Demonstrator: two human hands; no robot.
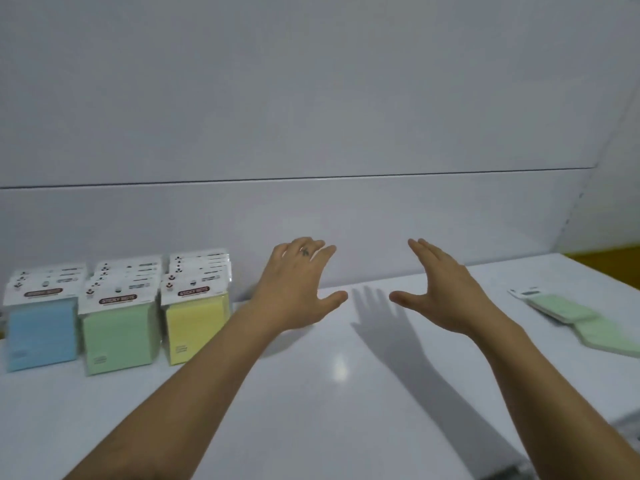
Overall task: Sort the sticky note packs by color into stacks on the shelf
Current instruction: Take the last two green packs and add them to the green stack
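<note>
From the head view, blue stack (41,332), green stack (119,332) and yellow stack (195,323) stand sorted at left; loose green packs (581,317) wait right. Left hand (294,289) and right hand (446,292) hover spread, holding nothing.

A glossy white shelf (339,393) carries three stacks of sticky note packs side by side at its left end. The blue stack (41,327) is farthest left, the green stack (119,332) is in the middle and the yellow stack (197,322) is on the right, each showing white header cards (194,271) stepped one behind another. Well apart, near the right end, two loose green packs (561,308) lie flat and overlapping.
</note>
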